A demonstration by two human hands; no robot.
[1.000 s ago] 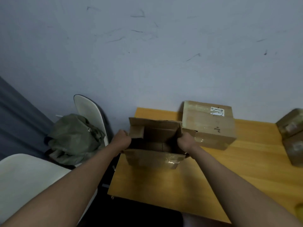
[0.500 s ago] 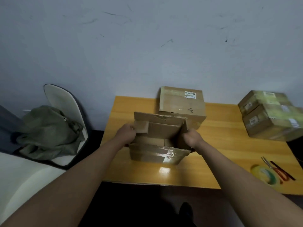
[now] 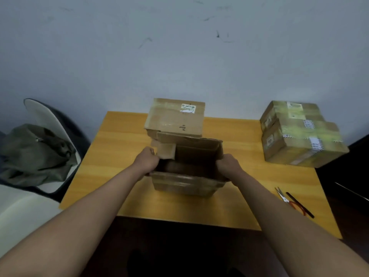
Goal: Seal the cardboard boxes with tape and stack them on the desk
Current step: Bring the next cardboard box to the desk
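Arms: two bare forearms reach forward from the bottom edge, over the near edge of the desk [image 3: 199, 208], which is of yellow wood.
Left hand: the left hand [image 3: 146, 161] grips the left wall of the open box [image 3: 185, 181], and the fingers are curled over the rim near a small side flap; the fingertips are hidden inside, so I cannot tell how they are spread.
Right hand: the right hand [image 3: 227, 165] grips the right wall of the same box, with the fingers curled round the rim and the knuckles toward the camera.
Open box: it is in the middle of the desk between the two hands, its top flaps stand up, the inside is dark, and shiny tape crosses the front side.
Scissors: scissors [image 3: 287, 200] with red handles lie on the desk at the right, near the front edge, and a dark thin stick lies just beside them.
Closed box: a closed box [image 3: 175, 118] with a white label is directly behind the open one, at the wall; I cannot tell if they touch.
Stack: two taped boxes [image 3: 299, 136] stand one on the other at the far right corner of the desk.
Chair: a white chair [image 3: 46, 124] at the left of the desk carries a green bag [image 3: 34, 154].
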